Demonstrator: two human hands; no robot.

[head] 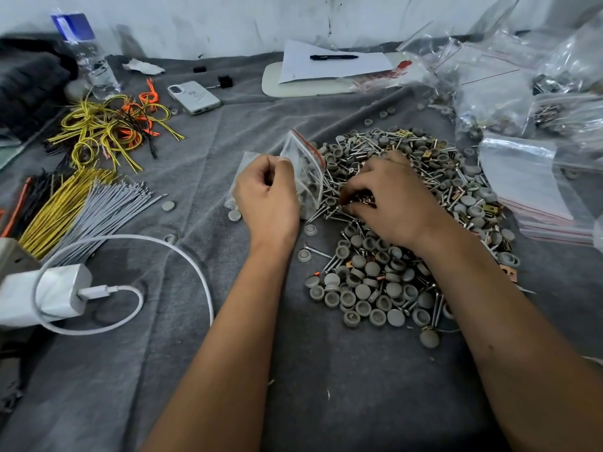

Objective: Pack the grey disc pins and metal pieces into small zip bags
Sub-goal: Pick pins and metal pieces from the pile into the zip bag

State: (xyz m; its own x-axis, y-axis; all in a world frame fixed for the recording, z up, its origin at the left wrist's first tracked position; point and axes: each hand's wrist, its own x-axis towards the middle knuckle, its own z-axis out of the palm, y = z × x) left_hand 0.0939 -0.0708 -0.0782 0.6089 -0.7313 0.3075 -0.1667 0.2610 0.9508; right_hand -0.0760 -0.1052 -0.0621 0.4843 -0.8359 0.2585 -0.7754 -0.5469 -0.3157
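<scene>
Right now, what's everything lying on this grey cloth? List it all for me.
pile of disc pins and screws: many, grey and metal, centre right
zip bag: one, clear with red strip, held open beside the pile
stack of empty zip bags: several, clear, right
filled bags: several, clear, far right
wires: many, yellow, orange, black, left
phone: one, white, far left-centre
charger: one, white, near left
pen: one, black, on paper
bottle: one, clear, far left
left hand: grips the bag
right hand: picking in the pile

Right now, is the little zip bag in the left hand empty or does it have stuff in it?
Partly filled: screws and grey discs show through the zip bag.
</scene>
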